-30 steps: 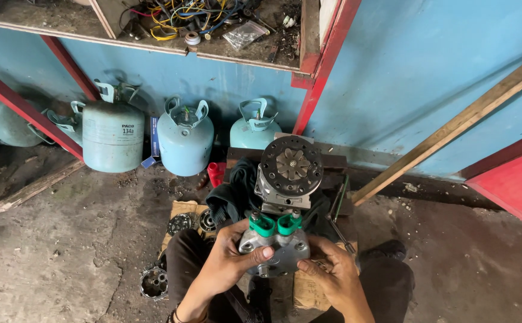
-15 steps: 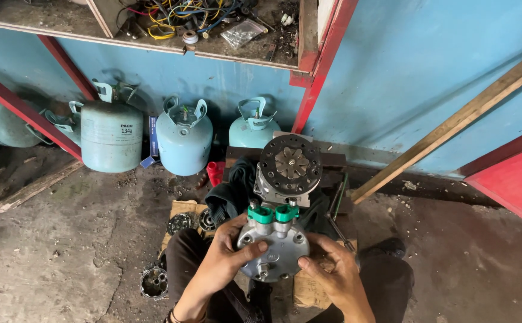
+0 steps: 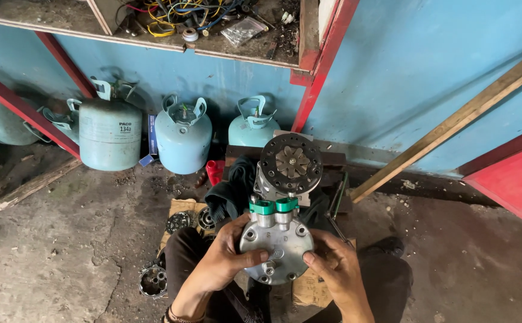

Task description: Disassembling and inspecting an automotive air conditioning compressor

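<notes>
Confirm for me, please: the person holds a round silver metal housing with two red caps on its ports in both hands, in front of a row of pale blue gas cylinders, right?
Not quite. In the head view the two caps are green, not red. The rest stands: the left hand and right hand hold the round silver housing, with pale blue gas cylinders behind.

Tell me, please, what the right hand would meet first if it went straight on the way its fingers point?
The right hand points up-left; its fingers already touch the silver cover, so it would press into that first. Depth is unclear.
</notes>
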